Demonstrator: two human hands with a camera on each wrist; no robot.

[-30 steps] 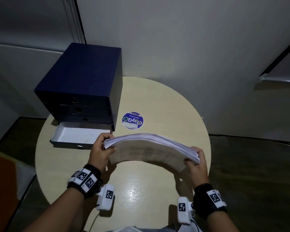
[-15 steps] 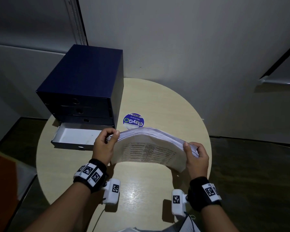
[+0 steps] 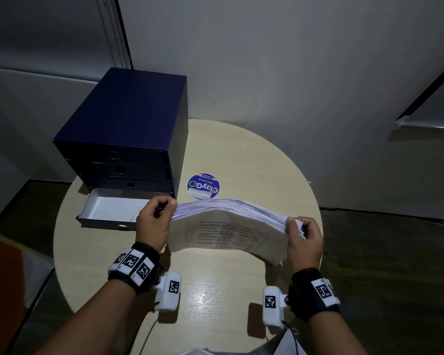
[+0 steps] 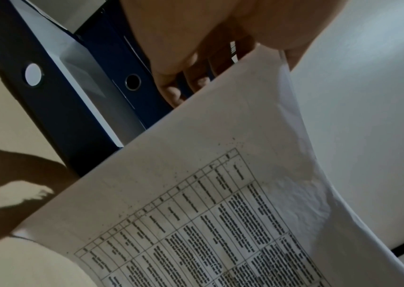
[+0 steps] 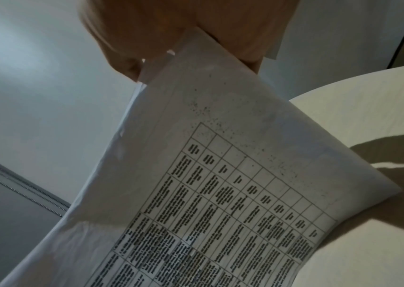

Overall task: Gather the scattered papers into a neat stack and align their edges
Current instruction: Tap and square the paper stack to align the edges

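The papers are already gathered and held upright, bowed, above the counter, the left hand and right hand each pinching an end, so squaring is underway; next likely calls for tapping the lower edge on the counter.

We see a round pale wood surface standing against a plain grey wall. Left of the surface a vertical metal track runs up the wall. Dark floor lies right of the surface, under dim light.
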